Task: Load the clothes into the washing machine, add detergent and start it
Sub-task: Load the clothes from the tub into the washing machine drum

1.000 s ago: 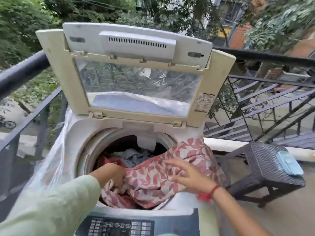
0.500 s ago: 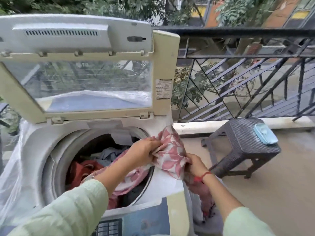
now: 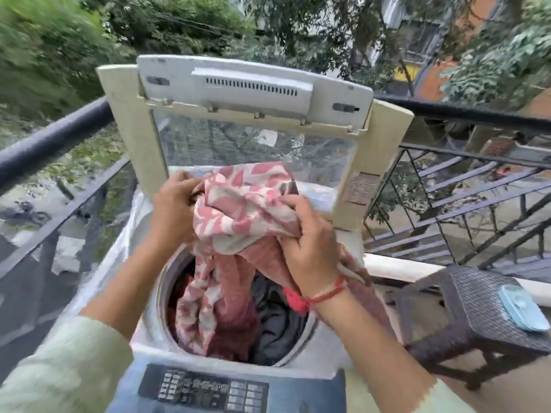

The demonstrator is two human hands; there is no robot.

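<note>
Along the balcony's left edge a dark railing runs behind the top-loading washing machine, whose lid stands raised. Above the open drum the left grip clutches one bunched end of a red-and-cream patterned cloth, the rest of which hangs down into the drum onto dark clothes. The right grip, a red thread at its wrist, is clamped on the cloth's other end. Farther right, a woven stool carries a pale blue flat case.
</note>
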